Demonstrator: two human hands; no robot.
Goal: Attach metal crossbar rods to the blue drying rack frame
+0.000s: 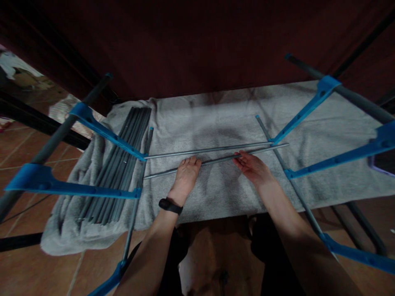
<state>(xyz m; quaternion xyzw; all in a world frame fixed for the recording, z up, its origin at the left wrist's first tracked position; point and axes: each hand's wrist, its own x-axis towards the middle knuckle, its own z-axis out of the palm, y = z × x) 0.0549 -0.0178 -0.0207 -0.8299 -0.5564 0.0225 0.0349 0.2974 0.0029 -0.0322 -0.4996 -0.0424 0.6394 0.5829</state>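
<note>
Both my hands grip one thin grey metal rod point(216, 160) that lies slanted across a grey towel point(216, 123). My left hand point(186, 176), with a black wristband, curls its fingers over the rod left of its middle. My right hand point(251, 166) pinches it right of the middle. A second grey rod point(210, 149) runs just behind it, seated between a blue plastic bracket point(105, 132) on the left frame and a blue bracket point(304, 109) on the right frame.
A bundle of several grey rods point(119, 168) lies on the towel's left part. Grey frame tubes with more blue brackets point(70, 187) point(339, 158) stand at both sides. Brown tiled floor point(37, 255) lies below; a dark red curtain point(185, 45) hangs behind.
</note>
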